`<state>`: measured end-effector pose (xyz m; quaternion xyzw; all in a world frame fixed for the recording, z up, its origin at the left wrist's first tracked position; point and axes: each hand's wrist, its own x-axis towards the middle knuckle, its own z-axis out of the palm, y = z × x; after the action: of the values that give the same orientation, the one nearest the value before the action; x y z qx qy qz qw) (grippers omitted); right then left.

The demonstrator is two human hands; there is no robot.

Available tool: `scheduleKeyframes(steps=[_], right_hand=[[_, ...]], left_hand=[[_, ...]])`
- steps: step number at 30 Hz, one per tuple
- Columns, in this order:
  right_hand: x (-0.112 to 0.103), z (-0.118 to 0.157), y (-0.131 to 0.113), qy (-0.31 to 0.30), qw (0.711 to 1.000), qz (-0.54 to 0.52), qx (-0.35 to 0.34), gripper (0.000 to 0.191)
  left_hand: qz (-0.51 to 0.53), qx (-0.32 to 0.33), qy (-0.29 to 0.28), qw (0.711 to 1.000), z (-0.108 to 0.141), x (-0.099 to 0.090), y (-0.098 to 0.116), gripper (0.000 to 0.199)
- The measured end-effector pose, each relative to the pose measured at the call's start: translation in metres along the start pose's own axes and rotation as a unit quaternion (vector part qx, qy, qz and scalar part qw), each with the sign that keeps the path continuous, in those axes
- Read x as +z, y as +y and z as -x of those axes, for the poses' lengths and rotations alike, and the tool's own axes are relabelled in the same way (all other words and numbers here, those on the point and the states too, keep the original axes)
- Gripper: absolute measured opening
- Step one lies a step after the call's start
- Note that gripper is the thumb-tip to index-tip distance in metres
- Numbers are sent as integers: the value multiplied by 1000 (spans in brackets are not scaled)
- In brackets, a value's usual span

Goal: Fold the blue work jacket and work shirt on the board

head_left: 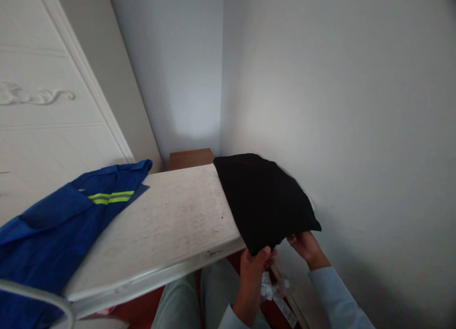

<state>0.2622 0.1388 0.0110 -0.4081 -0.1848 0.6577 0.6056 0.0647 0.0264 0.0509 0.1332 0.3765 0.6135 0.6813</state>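
Note:
A black cloth (265, 196) lies over the right end of the white table (178, 220), its near edge hanging past the tabletop. My left hand (254, 267) pinches the cloth's near left corner, with the thumb on top. Under the near right edge, my right hand (305, 246) grips the cloth, and its fingertips are partly hidden beneath the fabric. Whether the cloth is a garment or a cover I cannot tell.
A blue garment (67, 215) with yellow-green reflective stripes drapes over the table's left side. A white curved bar (39, 293) is at lower left. Behind the table stands a brown wooden piece (190, 158). Walls meet in the corner; a plastic bottle (283, 286) lies below.

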Motion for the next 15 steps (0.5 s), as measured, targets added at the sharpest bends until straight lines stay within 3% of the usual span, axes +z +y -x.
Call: scheduleKeyframes(steps=[3,6,10,15], right_hand=[[18,8,0,0,1000,25,1,41],[25,14,0,23,999,25,-23,37],[16,24,7,65,997,18,-28,33],[0,29,17,52,998,-2,-28,20]], left_hand=[[36,-10,-18,999,7,12,6,50],[22,-7,-19,1000,7,10,7,52],[-43,-26,0,999,-2,-9,-5,56],[-109,-53,-9,993,-12,-26,-26,57]])
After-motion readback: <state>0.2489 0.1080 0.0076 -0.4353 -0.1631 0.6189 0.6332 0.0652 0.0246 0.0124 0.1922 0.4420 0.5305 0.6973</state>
